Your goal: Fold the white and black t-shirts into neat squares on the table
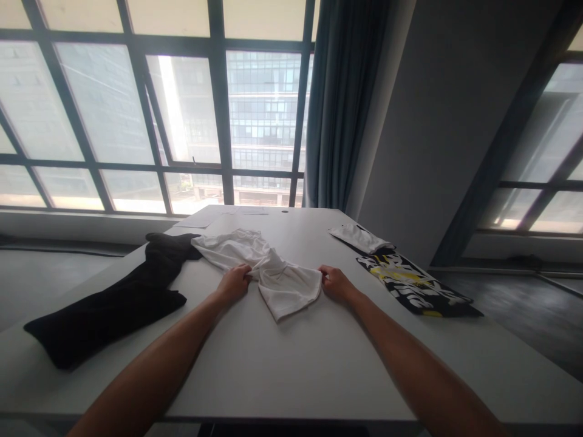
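Note:
A white garment, by its look a T-shirt (291, 285), lies crumpled and twisted across the middle of the white table (300, 376). My left hand (234, 284) pinches its near edge, left of the twist. At the right, my right hand (336, 283) grips a corner of the same cloth between thumb and fingers. The flatter part of the fabric hangs between both hands and points toward me. Beyond my left hand the rest of the shirt spreads back in loose folds and touches a dark garment.
A black garment (113, 303) lies stretched out on the left. On the right are a folded black, white and yellow patterned garment (416, 285) and a folded white one (362, 238). Paper sheets (195, 220) rest near the far left edge, before windows and a blue curtain (337, 109).

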{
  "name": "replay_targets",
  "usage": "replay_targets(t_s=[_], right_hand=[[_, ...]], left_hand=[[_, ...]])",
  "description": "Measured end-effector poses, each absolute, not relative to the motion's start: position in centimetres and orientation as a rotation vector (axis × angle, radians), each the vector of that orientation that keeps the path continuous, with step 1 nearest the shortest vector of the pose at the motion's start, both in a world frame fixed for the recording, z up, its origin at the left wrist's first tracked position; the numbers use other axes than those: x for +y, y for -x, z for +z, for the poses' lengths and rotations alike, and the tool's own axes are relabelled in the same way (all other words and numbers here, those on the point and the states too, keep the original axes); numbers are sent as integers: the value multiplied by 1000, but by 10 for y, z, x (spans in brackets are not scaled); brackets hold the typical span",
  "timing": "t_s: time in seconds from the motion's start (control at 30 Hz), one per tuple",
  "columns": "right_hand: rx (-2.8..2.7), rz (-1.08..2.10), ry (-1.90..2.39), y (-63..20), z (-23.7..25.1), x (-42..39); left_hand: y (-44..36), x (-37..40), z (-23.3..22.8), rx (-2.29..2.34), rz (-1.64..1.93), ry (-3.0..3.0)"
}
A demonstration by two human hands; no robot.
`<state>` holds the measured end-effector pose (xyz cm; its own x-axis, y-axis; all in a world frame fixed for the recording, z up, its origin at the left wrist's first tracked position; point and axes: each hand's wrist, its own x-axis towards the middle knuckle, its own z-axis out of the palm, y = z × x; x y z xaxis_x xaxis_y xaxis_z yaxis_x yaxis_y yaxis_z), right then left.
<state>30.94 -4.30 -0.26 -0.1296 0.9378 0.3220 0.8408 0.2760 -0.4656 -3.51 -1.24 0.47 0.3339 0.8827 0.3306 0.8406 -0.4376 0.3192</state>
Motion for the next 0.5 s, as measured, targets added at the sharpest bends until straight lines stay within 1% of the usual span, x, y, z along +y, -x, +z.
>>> replay_targets(t_s=[0.5], right_hand=[[-2005,243,1575,-309,-2,-45]], left_hand=[[39,-6,-2,1488,799,-2513]])
